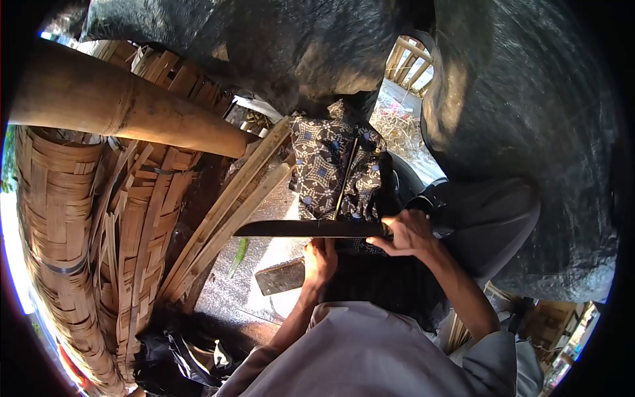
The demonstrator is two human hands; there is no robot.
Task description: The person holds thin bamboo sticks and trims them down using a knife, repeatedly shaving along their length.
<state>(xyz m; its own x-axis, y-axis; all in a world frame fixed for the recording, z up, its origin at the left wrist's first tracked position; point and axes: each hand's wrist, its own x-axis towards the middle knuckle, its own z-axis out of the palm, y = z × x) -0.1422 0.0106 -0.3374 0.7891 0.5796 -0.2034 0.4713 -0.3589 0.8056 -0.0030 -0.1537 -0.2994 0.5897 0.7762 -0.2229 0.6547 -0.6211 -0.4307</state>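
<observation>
The cloth (319,173) was dark brown, patterned with cream dotted motifs and blue patches; a yellowish line marked the thin strip (343,188) over it. The long blade (297,229) looked near-black, the shirt (370,351) plain grey, the bamboo pole (132,99) golden brown, the woven bamboo (63,198) tan in a crisscross pattern, the leaf (239,256) bright green.

Lt grey shirt (357,351), plain, loose cut, w/ soft folds across front. R sleeve (493,360) same grey, wide hem, ends nr elbow; L sleeve (250,370) also grey, stops nr elbow. Forearms (460,284) bare below hems. L hand (322,259) & R hand (409,233) bare too. Dk charcoal trouser leg (499,225), R side, plain cloth, nr-black in shadow.
</observation>
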